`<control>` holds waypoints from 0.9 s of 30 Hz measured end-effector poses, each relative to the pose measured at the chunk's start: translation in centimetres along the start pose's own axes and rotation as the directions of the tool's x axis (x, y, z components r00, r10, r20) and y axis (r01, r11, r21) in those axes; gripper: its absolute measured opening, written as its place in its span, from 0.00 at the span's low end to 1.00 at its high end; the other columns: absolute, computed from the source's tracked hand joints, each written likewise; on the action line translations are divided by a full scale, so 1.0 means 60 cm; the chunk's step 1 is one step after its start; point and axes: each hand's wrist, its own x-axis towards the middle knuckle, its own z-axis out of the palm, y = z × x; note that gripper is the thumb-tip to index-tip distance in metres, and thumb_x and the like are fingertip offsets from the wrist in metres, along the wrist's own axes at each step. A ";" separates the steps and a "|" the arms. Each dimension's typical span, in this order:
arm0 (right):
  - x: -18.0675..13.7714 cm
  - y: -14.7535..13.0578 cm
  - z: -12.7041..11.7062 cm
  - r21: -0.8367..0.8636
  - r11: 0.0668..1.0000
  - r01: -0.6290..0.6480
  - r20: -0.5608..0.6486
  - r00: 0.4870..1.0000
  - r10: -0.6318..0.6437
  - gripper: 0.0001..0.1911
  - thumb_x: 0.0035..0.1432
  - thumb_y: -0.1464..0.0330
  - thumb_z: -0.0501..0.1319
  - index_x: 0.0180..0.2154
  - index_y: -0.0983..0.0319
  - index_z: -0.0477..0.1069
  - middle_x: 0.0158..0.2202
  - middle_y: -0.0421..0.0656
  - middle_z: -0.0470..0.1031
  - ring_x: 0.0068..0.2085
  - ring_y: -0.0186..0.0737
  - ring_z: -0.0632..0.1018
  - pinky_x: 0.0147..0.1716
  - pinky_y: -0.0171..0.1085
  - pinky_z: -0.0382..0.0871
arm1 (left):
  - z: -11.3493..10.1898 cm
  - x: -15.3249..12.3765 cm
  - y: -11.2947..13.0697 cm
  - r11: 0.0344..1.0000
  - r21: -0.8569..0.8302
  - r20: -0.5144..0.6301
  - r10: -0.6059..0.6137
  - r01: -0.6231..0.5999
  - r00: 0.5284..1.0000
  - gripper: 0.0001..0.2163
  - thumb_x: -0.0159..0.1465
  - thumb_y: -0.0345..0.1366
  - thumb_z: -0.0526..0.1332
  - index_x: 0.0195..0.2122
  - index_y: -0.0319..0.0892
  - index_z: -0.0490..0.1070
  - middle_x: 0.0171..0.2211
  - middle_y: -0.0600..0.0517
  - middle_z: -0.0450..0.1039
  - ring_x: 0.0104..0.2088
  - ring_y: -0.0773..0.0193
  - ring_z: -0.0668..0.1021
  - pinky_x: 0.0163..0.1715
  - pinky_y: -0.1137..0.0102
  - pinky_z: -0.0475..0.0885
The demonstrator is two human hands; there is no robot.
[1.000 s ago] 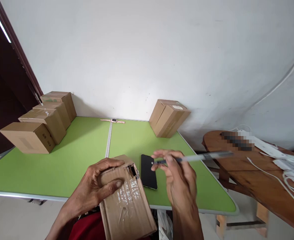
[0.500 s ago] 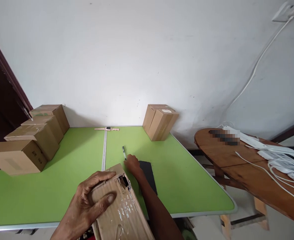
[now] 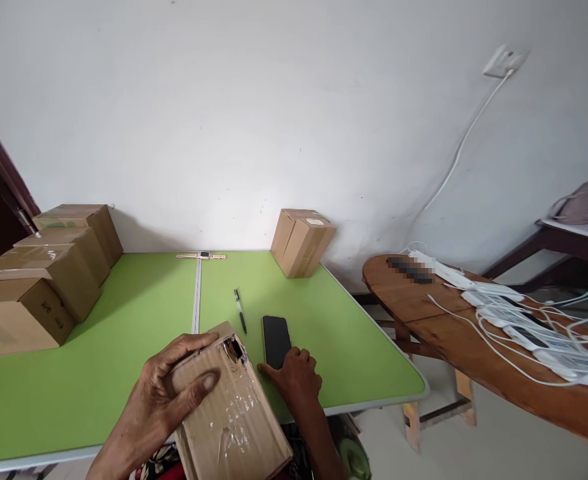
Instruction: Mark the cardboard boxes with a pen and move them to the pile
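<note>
My left hand grips a worn cardboard box at the table's front edge, thumb on its face and fingers over the upper edge. Clear tape covers this box, and a hole shows at its torn corner. To the right, my right hand is closed around the lower end of a black smartphone, thumb on the left side and fingers curled on the right. That end of the phone is hidden by the hand. A pen lies by itself on the green table, left of the phone.
Several cardboard boxes stand in a row at the left. Two more boxes lean together near the wall. A pink-strapped watch lies at the back edge. On the right, a wooden table carries white power strips and cables.
My right hand has left the pen, come back toward me and taken hold of the phone's near end. The view has turned right. My left hand still holds the box.
</note>
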 end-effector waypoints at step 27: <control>-0.153 0.058 -0.158 0.856 -0.287 -0.431 0.211 0.796 -0.567 0.32 0.59 0.46 0.71 0.51 0.65 0.81 0.53 0.57 0.84 0.43 0.54 0.86 0.40 0.46 0.80 | 0.003 0.015 0.006 0.997 -0.039 0.005 -0.067 0.067 0.998 0.17 0.67 0.50 0.69 0.54 0.52 0.81 0.54 0.49 0.82 0.50 0.54 0.85 0.45 0.73 0.81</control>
